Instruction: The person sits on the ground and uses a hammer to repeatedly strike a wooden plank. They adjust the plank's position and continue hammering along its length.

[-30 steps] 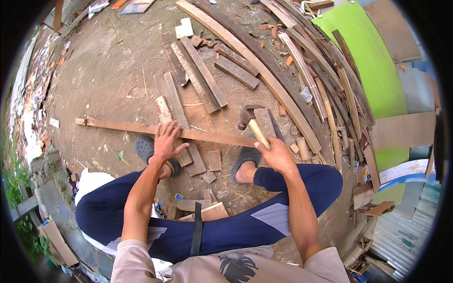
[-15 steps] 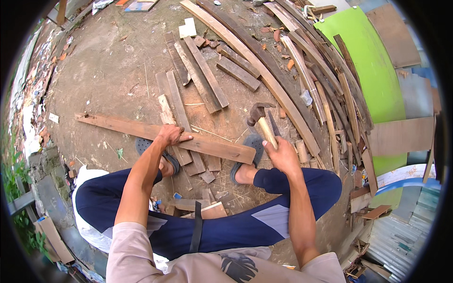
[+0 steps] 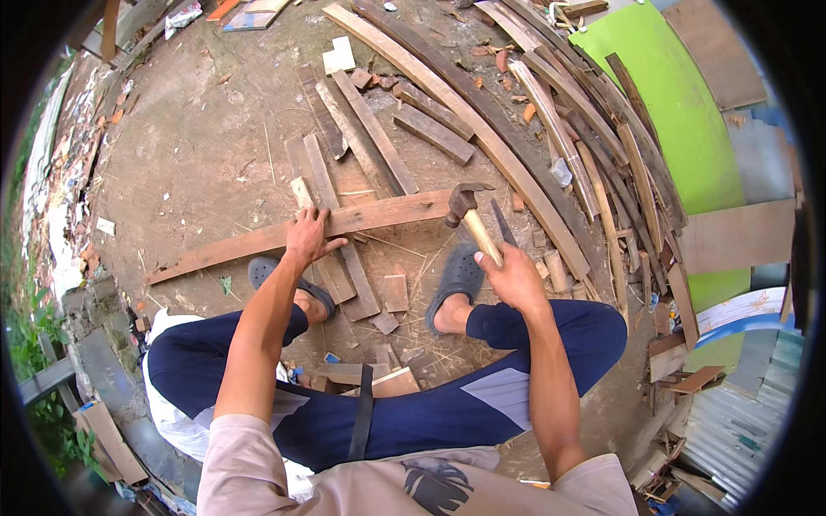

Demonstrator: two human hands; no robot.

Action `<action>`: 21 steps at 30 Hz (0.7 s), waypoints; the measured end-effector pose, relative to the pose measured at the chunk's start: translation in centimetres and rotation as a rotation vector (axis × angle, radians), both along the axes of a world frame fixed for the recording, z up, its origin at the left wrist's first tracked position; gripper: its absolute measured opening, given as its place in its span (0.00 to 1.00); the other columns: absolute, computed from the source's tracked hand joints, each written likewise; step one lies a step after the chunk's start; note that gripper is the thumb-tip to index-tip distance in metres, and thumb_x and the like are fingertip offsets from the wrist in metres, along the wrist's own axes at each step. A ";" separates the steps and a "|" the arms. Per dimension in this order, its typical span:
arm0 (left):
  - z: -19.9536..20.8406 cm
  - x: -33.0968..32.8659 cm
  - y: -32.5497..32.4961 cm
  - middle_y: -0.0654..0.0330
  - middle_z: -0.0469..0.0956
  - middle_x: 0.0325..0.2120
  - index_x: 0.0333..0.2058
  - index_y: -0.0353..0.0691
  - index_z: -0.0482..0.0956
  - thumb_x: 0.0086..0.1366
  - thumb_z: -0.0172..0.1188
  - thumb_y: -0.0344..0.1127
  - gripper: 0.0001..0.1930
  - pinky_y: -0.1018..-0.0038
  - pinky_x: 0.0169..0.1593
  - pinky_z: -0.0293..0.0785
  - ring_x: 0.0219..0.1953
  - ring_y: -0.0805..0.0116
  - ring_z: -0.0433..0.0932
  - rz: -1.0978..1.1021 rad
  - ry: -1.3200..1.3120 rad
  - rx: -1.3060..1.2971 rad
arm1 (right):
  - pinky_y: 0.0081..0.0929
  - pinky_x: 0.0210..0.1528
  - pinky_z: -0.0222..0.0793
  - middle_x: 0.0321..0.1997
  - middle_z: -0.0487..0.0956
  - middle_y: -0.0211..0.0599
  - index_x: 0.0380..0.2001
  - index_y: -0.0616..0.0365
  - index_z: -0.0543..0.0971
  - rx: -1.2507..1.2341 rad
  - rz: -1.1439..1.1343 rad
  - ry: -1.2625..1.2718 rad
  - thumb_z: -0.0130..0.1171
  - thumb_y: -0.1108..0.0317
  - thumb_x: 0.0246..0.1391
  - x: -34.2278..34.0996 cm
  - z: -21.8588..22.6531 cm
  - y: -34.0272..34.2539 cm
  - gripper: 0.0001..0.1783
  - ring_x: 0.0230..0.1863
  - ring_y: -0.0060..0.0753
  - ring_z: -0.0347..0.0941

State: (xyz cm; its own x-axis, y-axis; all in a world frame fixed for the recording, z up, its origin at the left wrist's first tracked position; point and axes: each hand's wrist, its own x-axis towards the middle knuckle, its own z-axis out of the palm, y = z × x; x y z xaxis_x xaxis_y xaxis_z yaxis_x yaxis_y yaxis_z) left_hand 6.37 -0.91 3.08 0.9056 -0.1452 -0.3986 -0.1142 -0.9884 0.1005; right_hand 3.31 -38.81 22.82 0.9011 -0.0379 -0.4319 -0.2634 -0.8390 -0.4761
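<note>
My left hand (image 3: 308, 237) is closed over the middle of a long brown wooden plank (image 3: 232, 249), its fingers across the far edge and thumb on the near side. The plank slants from low at the left up to the right, lying over several smaller boards (image 3: 329, 189) on the ground. In my right hand (image 3: 516, 277) is a claw hammer (image 3: 465, 203), gripped by its pale wooden handle with the head up, close to the plank's right end. A dark, narrow, tapered piece (image 3: 502, 222) shows beside the hammer; I cannot tell what it is.
Long timbers (image 3: 482, 112) curve along the right, beside a bright green panel (image 3: 667, 95). Short boards (image 3: 434, 133) lie ahead. My feet in grey clogs (image 3: 456, 284) stand near the plank. Wood offcuts (image 3: 391, 381) are between my legs; corrugated sheet (image 3: 731, 430) is at lower right.
The plank has turned: its right end has swung away from me and its left end nearer. My left hand has moved slightly farther out with it. The hammer stays in my right hand.
</note>
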 end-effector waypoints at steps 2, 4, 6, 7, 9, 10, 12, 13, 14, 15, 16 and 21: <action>-0.6 -0.8 0.2 0.50 0.65 0.59 0.70 0.55 0.51 0.48 0.70 0.66 0.55 0.50 0.62 0.64 0.64 0.49 0.63 -0.015 0.026 0.101 | 0.45 0.34 0.70 0.22 0.77 0.54 0.34 0.69 0.79 0.008 0.013 -0.021 0.61 0.50 0.57 0.0 0.4 0.1 0.26 0.27 0.52 0.79; -2.0 -1.2 0.3 0.49 0.65 0.59 0.70 0.57 0.51 0.48 0.71 0.63 0.55 0.52 0.64 0.62 0.64 0.49 0.62 -0.031 -0.021 0.170 | 0.47 0.38 0.71 0.26 0.78 0.59 0.35 0.70 0.79 0.013 -0.001 -0.002 0.60 0.51 0.57 0.0 0.8 0.2 0.26 0.32 0.57 0.78; -3.4 -1.1 0.4 0.47 0.68 0.57 0.72 0.57 0.48 0.54 0.71 0.50 0.51 0.54 0.61 0.65 0.61 0.48 0.66 -0.041 -0.063 0.192 | 0.51 0.45 0.71 0.33 0.79 0.67 0.37 0.72 0.79 0.023 -0.042 0.065 0.60 0.52 0.57 0.0 1.2 0.2 0.26 0.40 0.67 0.77; -4.1 -0.8 0.5 0.47 0.69 0.55 0.72 0.57 0.48 0.55 0.70 0.47 0.50 0.54 0.60 0.66 0.59 0.48 0.67 -0.068 -0.115 0.207 | 0.52 0.45 0.71 0.33 0.79 0.67 0.37 0.72 0.79 0.031 -0.050 0.067 0.60 0.52 0.57 0.0 1.3 0.2 0.26 0.40 0.67 0.77; -4.8 -0.7 0.5 0.46 0.71 0.52 0.72 0.57 0.47 0.57 0.68 0.41 0.49 0.56 0.59 0.67 0.55 0.47 0.71 -0.110 -0.091 0.256 | 0.52 0.44 0.71 0.33 0.79 0.68 0.36 0.72 0.79 0.040 -0.058 0.082 0.60 0.52 0.58 -0.1 1.6 0.2 0.26 0.40 0.67 0.77; -4.9 -0.9 0.6 0.45 0.73 0.48 0.72 0.56 0.48 0.57 0.64 0.36 0.47 0.57 0.56 0.69 0.50 0.47 0.74 -0.124 -0.099 0.234 | 0.52 0.44 0.71 0.33 0.79 0.68 0.36 0.72 0.79 0.027 -0.049 0.059 0.60 0.52 0.58 -0.1 1.7 0.1 0.26 0.40 0.67 0.77; -4.4 -1.8 0.8 0.44 0.73 0.48 0.72 0.55 0.47 0.59 0.63 0.37 0.46 0.57 0.55 0.70 0.50 0.47 0.74 -0.175 -0.047 0.217 | 0.53 0.44 0.70 0.32 0.79 0.69 0.35 0.72 0.79 -0.001 -0.031 0.017 0.60 0.52 0.58 -0.2 1.8 0.1 0.26 0.40 0.68 0.77; -4.1 -2.3 0.7 0.44 0.73 0.47 0.72 0.55 0.47 0.59 0.62 0.37 0.45 0.57 0.55 0.70 0.50 0.47 0.74 -0.215 -0.006 0.229 | 0.51 0.43 0.71 0.31 0.79 0.67 0.34 0.72 0.79 0.000 -0.029 0.001 0.60 0.51 0.57 -0.2 1.8 0.1 0.26 0.39 0.66 0.78; -3.7 -3.1 0.6 0.44 0.73 0.47 0.72 0.53 0.48 0.60 0.60 0.37 0.44 0.56 0.55 0.69 0.49 0.47 0.74 -0.208 0.028 0.191 | 0.50 0.41 0.71 0.30 0.79 0.65 0.34 0.71 0.79 -0.001 -0.022 -0.004 0.60 0.51 0.57 -0.3 1.8 0.0 0.26 0.37 0.64 0.78; -3.4 -3.7 0.5 0.44 0.73 0.47 0.72 0.52 0.48 0.61 0.58 0.36 0.43 0.56 0.55 0.68 0.48 0.48 0.74 -0.218 0.056 0.177 | 0.49 0.40 0.71 0.29 0.79 0.63 0.33 0.71 0.78 -0.013 -0.018 -0.004 0.60 0.51 0.57 -0.3 1.8 0.0 0.26 0.36 0.63 0.79; -3.1 -4.2 0.5 0.44 0.73 0.46 0.73 0.50 0.48 0.62 0.56 0.35 0.41 0.55 0.55 0.67 0.47 0.49 0.74 -0.244 0.053 0.185 | 0.49 0.40 0.71 0.29 0.79 0.64 0.33 0.71 0.78 0.003 -0.012 -0.005 0.60 0.51 0.57 -0.3 1.8 0.0 0.26 0.36 0.63 0.79; -2.9 -7.8 -2.7 0.40 0.63 0.61 0.70 0.39 0.50 0.60 0.59 0.37 0.42 0.56 0.68 0.54 0.64 0.44 0.60 -0.108 -0.201 0.242 | 0.51 0.42 0.70 0.30 0.78 0.66 0.31 0.71 0.78 0.023 0.012 0.020 0.61 0.52 0.56 -0.1 1.7 0.2 0.25 0.37 0.66 0.78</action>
State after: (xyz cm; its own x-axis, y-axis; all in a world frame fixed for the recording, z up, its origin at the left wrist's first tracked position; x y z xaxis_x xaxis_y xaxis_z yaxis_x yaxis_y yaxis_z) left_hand -1.40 -3.66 0.18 0.9542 -0.1676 -0.2479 -0.2134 -0.9618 -0.1714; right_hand 3.16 -38.58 24.51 0.8925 -0.0170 -0.4507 -0.2633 -0.8310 -0.4901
